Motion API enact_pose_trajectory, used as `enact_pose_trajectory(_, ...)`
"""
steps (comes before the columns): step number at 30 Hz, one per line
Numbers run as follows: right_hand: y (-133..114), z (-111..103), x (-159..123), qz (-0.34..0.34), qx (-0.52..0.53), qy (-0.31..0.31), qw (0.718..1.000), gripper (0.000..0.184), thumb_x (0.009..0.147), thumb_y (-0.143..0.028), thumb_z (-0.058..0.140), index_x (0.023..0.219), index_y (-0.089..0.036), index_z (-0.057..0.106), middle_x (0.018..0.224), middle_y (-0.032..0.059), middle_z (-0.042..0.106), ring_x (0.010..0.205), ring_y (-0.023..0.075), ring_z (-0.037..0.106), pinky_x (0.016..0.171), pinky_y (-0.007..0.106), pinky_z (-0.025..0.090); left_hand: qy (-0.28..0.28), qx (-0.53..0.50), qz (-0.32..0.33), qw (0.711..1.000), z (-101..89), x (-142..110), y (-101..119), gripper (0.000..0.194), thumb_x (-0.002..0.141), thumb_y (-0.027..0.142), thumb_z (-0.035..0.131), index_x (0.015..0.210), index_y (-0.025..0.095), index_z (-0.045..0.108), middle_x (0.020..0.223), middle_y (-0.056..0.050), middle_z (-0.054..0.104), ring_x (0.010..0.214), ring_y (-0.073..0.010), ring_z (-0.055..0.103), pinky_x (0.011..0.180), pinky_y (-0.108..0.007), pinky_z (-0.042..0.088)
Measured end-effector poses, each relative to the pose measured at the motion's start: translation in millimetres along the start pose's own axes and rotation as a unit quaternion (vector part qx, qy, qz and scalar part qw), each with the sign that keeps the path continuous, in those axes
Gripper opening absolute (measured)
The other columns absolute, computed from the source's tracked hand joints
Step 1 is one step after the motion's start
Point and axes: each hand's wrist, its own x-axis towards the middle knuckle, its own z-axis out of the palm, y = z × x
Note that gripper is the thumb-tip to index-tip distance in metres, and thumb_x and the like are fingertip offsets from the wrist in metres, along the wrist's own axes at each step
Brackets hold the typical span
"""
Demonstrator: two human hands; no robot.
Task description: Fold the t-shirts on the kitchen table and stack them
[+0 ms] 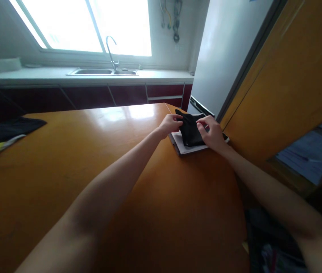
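Observation:
A soft black item (191, 131), a folded cloth or a pouch, lies on a flat stack with a white top (191, 149) near the table's far right corner. At its upper left edge, the thumb and fingers of my left hand (171, 125) pinch the black material. My right hand (211, 132) is over its right side with fingers curled and closed on it; the exact grip is partly hidden. The upper left corner of the black item sticks up beside my left fingertips.
Dark cloth with a yellow patch (4, 132) lies at the left of the glossy wooden table (93, 159). Behind stand a counter with a sink (93, 71) and a faucet. A fridge (229, 45) and wooden cabinet (286, 91) with papers rise at the right.

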Motion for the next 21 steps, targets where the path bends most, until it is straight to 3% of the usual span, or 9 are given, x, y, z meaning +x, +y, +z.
enact_pose_trajectory(3,-27.2,-7.8,-41.6,-0.015,-0.003,-0.017,1.0,0.024,0.097,-0.038,0.051,0.111,-0.023,0.065,0.106,0.0093,0.066,0.103,0.0273,0.06,0.09,0.042,0.049,0.031,0.026,0.056,0.998,7.0,1.8,7.6,0.031,0.065,0.006,0.08,0.093,0.018,0.078,0.063,0.001,0.058,0.074,-0.0204,0.067,0.078,-0.034,0.058)
enact_pose_trajectory(6,-30.7,-6.2,-66.9,-0.022,-0.06,-0.05,0.997,0.035,0.094,-0.042,0.059,0.123,-0.023,0.06,0.117,0.0124,0.063,0.11,0.0319,0.056,0.095,0.047,0.046,0.009,0.017,0.058,0.998,11.9,-0.3,13.9,0.034,0.061,0.002,0.081,0.092,0.016,0.078,0.068,-0.001,0.061,0.081,-0.0227,0.068,0.079,-0.033,0.058)
enact_pose_trajectory(9,-23.7,2.4,-75.2,-0.023,-0.126,-0.062,0.99,0.047,0.089,-0.043,0.065,0.131,-0.022,0.057,0.125,0.015,0.059,0.115,0.0352,0.053,0.094,0.05,0.044,-0.042,0.009,0.045,0.998,15.5,-1.8,17.3,0.037,0.059,-0.001,0.081,0.092,0.014,0.076,0.074,-0.003,0.064,0.072,-0.0218,0.067,0.07,-0.035,0.059)
enact_pose_trajectory(12,-20.4,10.5,-74.0,-0.03,-0.168,-0.052,0.984,0.05,0.088,-0.042,0.067,0.133,-0.023,0.055,0.128,0.0158,0.057,0.116,0.0371,0.052,0.093,0.052,0.042,-0.037,0.003,0.053,0.998,20.3,1.5,18.6,0.034,0.055,-0.006,0.078,0.082,0.014,0.073,0.07,-0.001,0.063,0.068,-0.0205,0.066,0.067,-0.036,0.06)
enact_pose_trajectory(15,-24.4,12.2,-73.2,-0.042,-0.197,-0.01,0.98,0.045,0.089,-0.041,0.064,0.13,-0.025,0.056,0.125,0.0159,0.057,0.114,0.0373,0.052,0.09,0.052,0.041,0.008,0.004,0.026,1.0,26.6,5.7,21.4,0.028,0.055,-0.008,0.075,0.071,0.014,0.069,0.063,-0.001,0.06,0.07,-0.0234,0.066,0.069,-0.039,0.061)
enact_pose_trajectory(17,-29.1,10.4,-75.3,-0.071,-0.217,0.009,0.974,0.032,0.092,-0.038,0.06,0.121,-0.025,0.06,0.117,0.0149,0.058,0.109,0.0353,0.053,0.088,0.05,0.041,0.04,0.006,-0.001,0.999,30.1,6.3,24.4,0.024,0.058,-0.006,0.075,0.067,0.014,0.067,0.062,-0.003,0.06,0.074,-0.0259,0.066,0.07,-0.042,0.061)
enact_pose_trajectory(19,-33.6,8.3,-78.1,-0.116,-0.238,-0.006,0.964,0.018,0.095,-0.034,0.056,0.109,-0.027,0.065,0.105,0.0124,0.06,0.101,0.0323,0.053,0.085,0.048,0.04,0.054,0.002,-0.019,0.998,32.0,5.4,27.1,0.022,0.06,-0.005,0.075,0.066,0.014,0.066,0.064,-0.004,0.06,0.078,-0.0275,0.067,0.07,-0.043,0.061)
enact_pose_trajectory(21,-37.2,8.1,-79.2,-0.145,-0.26,-0.031,0.954,0.016,0.097,-0.032,0.053,0.105,-0.028,0.067,0.096,0.0112,0.061,0.096,0.031,0.052,0.083,0.048,0.038,0.058,-0.005,-0.031,0.998,32.1,4.5,27.9,0.021,0.061,-0.004,0.075,0.067,0.013,0.066,0.067,-0.005,0.06,0.083,-0.0284,0.067,0.071,-0.043,0.061)
